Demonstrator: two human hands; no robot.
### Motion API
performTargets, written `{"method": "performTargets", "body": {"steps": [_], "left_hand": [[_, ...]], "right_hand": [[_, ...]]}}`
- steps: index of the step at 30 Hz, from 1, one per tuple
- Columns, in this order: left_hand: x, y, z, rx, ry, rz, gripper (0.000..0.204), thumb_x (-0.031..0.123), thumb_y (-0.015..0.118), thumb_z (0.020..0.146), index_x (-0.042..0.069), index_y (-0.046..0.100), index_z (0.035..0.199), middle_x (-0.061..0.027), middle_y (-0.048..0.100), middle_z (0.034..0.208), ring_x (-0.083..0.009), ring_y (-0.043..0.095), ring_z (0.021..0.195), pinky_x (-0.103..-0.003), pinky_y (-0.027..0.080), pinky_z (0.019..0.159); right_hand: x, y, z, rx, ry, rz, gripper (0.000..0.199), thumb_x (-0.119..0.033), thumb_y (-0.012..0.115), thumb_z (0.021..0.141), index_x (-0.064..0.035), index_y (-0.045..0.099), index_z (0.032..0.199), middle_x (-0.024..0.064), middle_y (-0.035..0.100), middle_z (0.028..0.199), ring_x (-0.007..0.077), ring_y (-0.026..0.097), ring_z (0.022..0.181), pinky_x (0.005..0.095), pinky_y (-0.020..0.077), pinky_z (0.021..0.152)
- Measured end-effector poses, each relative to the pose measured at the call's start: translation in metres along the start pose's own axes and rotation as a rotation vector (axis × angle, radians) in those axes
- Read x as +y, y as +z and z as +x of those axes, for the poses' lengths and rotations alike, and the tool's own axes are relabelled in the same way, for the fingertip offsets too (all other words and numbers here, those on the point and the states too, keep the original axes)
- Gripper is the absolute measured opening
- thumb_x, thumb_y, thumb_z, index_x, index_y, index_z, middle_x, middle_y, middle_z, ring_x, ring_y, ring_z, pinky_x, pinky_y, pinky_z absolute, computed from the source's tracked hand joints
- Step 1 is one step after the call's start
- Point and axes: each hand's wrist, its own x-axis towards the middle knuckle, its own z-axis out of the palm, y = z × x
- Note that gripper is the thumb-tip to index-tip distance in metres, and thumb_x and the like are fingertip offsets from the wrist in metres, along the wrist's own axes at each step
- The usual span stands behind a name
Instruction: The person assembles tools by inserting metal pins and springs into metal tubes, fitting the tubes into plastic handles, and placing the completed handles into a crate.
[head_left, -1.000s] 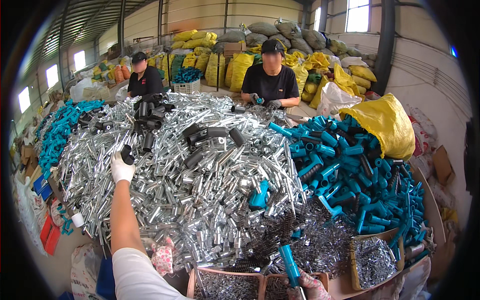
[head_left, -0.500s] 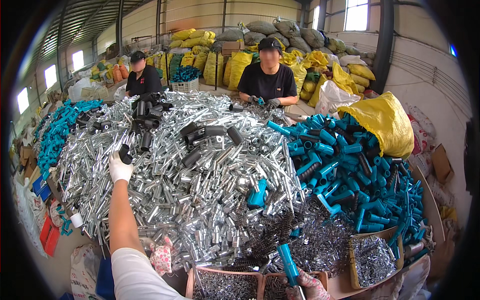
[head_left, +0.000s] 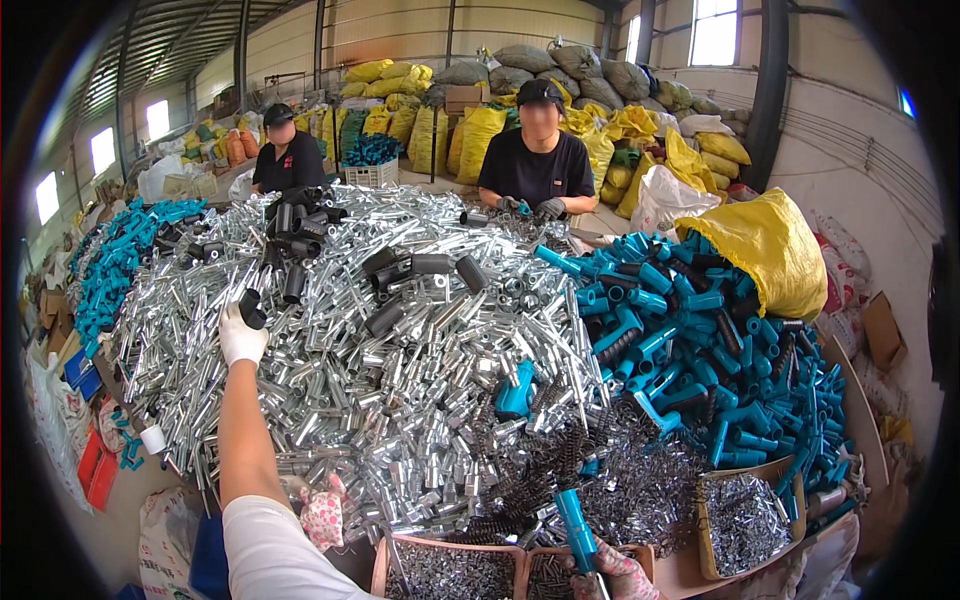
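My left hand [head_left: 241,338], in a white glove, reaches out over the left of the metal heap. Its fingers are closed round a short black sleeve [head_left: 252,306]. At the lower edge, my right hand [head_left: 622,572] wears a patterned glove and grips a teal tubular handle [head_left: 574,522], which stands tilted with its wide end up. A shiny metal rod shows below that handle. Silvery metal tubes and fittings [head_left: 430,390] lie piled between my hands, with more black sleeves [head_left: 432,264] on top. A teal part [head_left: 515,392] rests among them.
Teal handles [head_left: 690,330] spill from a yellow sack [head_left: 765,250] on the right. Dark springs [head_left: 530,460] lie near boxes of small metal parts [head_left: 745,525]. A pink-spotted cloth [head_left: 323,515] lies by my left arm. Two co-workers [head_left: 537,165] sit across the heap.
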Motion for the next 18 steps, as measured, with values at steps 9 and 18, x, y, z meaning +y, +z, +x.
{"method": "performTargets", "body": {"steps": [9, 18], "left_hand": [[0.0029, -0.0014, 0.0005, 0.018, 0.023, -0.011, 0.045, 0.008, 0.068, 0.065, 0.002, 0.052, 0.107, -0.0210, 0.057, 0.107, -0.0405, 0.056, 0.102, -0.046, 0.046, 0.093], [-0.0014, 0.0021, 0.0003, 0.007, 0.020, 0.018, 0.044, 0.009, 0.068, 0.066, 0.002, 0.053, 0.106, -0.0216, 0.057, 0.107, -0.0410, 0.056, 0.102, -0.047, 0.047, 0.093]], "right_hand": [[-0.0022, -0.0011, 0.0013, -0.024, 0.016, 0.029, 0.058, -0.022, 0.067, 0.087, -0.0132, 0.040, 0.138, 0.0091, 0.059, 0.107, 0.0162, 0.058, 0.064, 0.0245, 0.0471, 0.046], [0.0000, 0.0023, 0.0001, 0.031, 0.006, 0.014, 0.054, -0.022, 0.063, 0.089, -0.0136, 0.041, 0.138, 0.0088, 0.060, 0.106, 0.0161, 0.058, 0.063, 0.0242, 0.0477, 0.046]]}}
